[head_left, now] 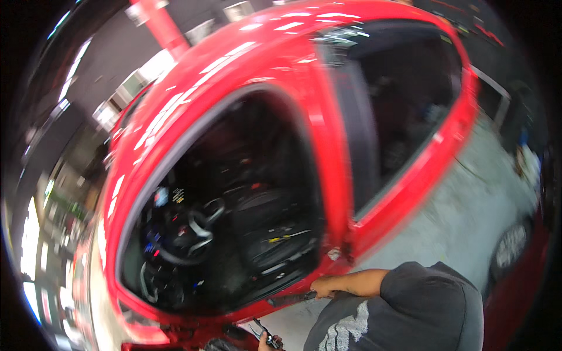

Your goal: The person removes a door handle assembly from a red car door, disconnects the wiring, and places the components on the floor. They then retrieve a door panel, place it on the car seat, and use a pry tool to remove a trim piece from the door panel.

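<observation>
My left hand (268, 340) is low in the centre, closed on black-handled pliers (259, 331) with open metal jaws. My right hand (321, 286) reaches from the right, its fingers curled on a black elongated piece (290, 298) at the lower edge of the red car's open doorway (336, 228). Whether that piece is fixed to the car I cannot tell. My dark sleeve and shirt with a pale print fill the lower right. Inside the car are a steering wheel (199, 237), dark seating and a small yellow-handled item (279, 238).
The red car (386, 199) fills most of the blurred view, with a dark rear window. At the right are grey floor (439, 222), a dark red vehicle (521, 275) with a wheel (510, 248), and a metal frame (494, 88). A red post (161, 26) stands behind the car.
</observation>
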Demonstrator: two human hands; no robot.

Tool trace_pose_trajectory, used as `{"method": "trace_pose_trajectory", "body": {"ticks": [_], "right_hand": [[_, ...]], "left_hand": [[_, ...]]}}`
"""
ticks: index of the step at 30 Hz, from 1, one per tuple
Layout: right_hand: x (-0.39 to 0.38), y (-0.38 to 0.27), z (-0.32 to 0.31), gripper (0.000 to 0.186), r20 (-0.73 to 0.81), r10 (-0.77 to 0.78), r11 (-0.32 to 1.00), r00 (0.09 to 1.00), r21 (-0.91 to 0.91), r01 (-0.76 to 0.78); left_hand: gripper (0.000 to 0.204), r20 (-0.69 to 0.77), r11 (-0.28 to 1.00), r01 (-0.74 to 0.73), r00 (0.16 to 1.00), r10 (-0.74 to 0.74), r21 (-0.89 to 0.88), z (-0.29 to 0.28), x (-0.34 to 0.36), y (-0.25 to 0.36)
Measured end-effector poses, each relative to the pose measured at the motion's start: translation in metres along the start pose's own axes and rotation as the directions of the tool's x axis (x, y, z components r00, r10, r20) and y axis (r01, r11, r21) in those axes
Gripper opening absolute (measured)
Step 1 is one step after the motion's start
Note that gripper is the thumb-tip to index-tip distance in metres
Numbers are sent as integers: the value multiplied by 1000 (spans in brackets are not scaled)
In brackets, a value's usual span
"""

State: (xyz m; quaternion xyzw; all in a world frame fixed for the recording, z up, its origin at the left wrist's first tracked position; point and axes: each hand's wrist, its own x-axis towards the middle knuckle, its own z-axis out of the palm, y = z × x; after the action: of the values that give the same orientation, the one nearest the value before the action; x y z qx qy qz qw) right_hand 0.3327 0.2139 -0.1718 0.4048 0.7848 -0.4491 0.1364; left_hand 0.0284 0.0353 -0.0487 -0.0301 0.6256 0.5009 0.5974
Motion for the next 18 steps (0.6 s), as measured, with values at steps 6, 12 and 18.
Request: {"method": "trace_pose_trajectory", "body": {"ticks": [6, 12, 18], "right_hand": [[-170, 70, 85, 41, -114, 120, 991, 986, -41, -126], [-355, 132, 126, 34, -143, 447, 891, 883, 157, -426], [-510, 313, 347, 19, -54, 812, 559, 580, 353, -750]], "left_hand": [[29, 19, 922, 234, 968, -252, 307, 42, 19, -92], [59, 482, 792, -78, 827, -288, 606, 127, -61, -131], [35, 510, 530, -241, 733, -450, 813, 181, -13, -252]]}}
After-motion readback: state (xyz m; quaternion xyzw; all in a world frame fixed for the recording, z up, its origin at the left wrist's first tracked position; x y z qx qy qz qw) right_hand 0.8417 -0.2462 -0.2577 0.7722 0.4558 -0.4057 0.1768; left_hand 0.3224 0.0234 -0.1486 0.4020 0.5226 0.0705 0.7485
